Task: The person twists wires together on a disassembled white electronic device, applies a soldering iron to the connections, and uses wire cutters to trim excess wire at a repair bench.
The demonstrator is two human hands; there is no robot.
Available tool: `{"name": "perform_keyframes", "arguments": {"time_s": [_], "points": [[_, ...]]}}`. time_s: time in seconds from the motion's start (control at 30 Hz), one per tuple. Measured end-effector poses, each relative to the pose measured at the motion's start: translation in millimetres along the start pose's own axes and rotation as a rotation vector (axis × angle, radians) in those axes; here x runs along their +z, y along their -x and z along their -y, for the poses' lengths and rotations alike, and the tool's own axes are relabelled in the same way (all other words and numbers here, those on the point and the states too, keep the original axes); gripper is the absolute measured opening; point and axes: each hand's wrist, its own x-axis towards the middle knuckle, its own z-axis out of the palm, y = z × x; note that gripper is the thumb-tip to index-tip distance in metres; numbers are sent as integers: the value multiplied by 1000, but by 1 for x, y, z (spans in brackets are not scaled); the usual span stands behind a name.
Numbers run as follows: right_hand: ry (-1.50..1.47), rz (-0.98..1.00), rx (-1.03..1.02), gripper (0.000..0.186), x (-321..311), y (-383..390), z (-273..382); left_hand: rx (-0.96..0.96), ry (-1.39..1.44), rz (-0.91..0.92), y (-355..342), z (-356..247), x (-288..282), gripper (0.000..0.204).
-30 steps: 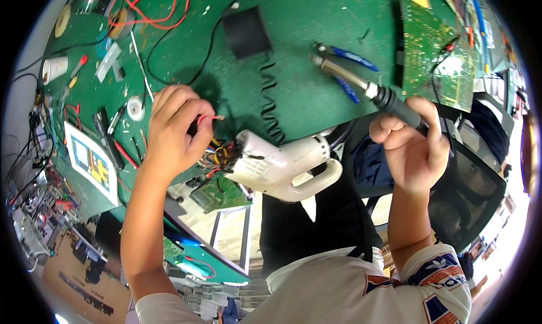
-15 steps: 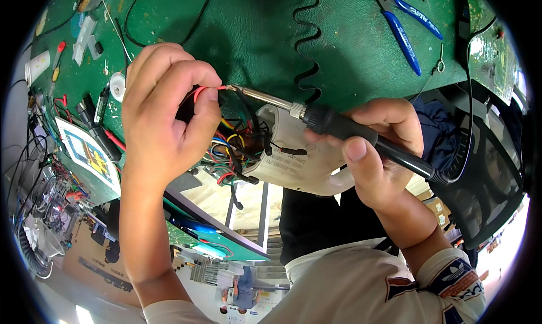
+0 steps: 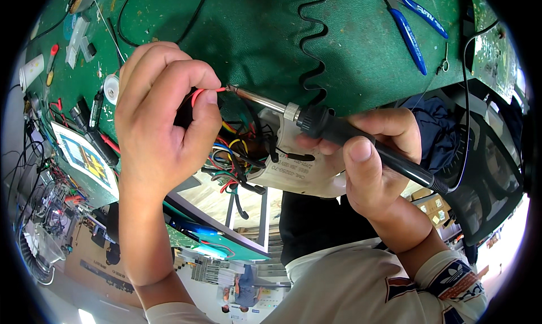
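Observation:
My left hand pinches a red wire between thumb and forefinger, its end pointing right. In my right hand is a soldering iron with a black handle and metal barrel. Its tip meets the end of the red wire, or comes very close to it. Below both hands lies a beige plastic housing with printed marks, partly hidden by the right fingers. A bundle of coloured wires, several with black sleeved ends, spills from its left side.
Blue-handled cutters lie at the far right on the green mat. A black coiled cord crosses the middle. At left are a white spool, a black flashlight and a printed sheet. The iron's cable loops by a mesh chair.
The wire bundle and housing appear shifted slightly right and down. My hands keep their grips, with the iron's tip still at the red wire's end. The view has shifted a little.

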Motion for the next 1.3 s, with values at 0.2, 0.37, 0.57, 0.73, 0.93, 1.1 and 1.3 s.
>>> {"name": "perform_keyframes", "arguments": {"time_s": [0.2,0.37,0.57,0.73,0.93,1.1,1.3], "points": [[17,42,-20,37,-2,0,0,15,9,-2,0,2,1,16],[-67,37,-47,33,-3,0,-2,20,6,-2,-1,2,0,16],[-18,44,-144,33,-6,0,-10,14,4,-1,0,1,1,16],[116,90,-151,34,-11,0,-10,28,-20,50,0,1,-3,9],[234,113,-72,37,-12,1,-1,16,-17,52,0,0,-3,9],[182,82,-86,36,-10,3,-3,19,-20,47,0,0,-2,10],[118,31,-156,30,-10,3,-12,22,-18,48,0,0,-3,10]]}}
